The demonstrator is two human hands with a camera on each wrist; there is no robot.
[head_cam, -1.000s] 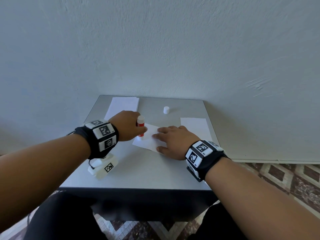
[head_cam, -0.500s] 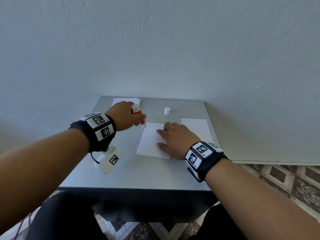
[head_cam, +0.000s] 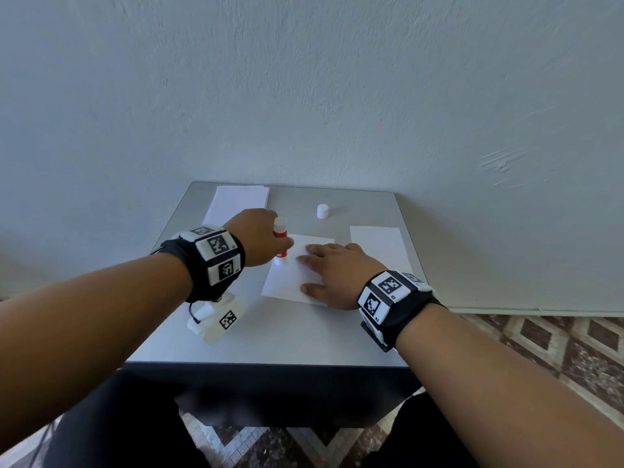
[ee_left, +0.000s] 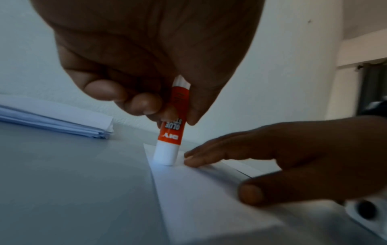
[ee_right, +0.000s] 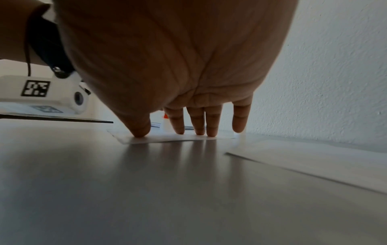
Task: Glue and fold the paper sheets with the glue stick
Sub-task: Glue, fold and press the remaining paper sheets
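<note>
I see the left hand [ee_left: 146,54] gripping the glue stick [ee_left: 170,131], its tip down on the paper sheet [head_cam: 287,282] near that sheet's left edge. The right hand [head_cam: 337,271] lies flat with straight fingers, pressing the sheet on the table [head_cam: 304,339], mid-table.

My left hand [head_cam: 258,239] curls its fingers [ee_left: 144,103] and thumb in a tight pinch, knuckles up. My right hand [head_cam: 337,270] lies flat, fingers [ee_right: 199,122] straight and spread, fingertips pressing down.
</note>
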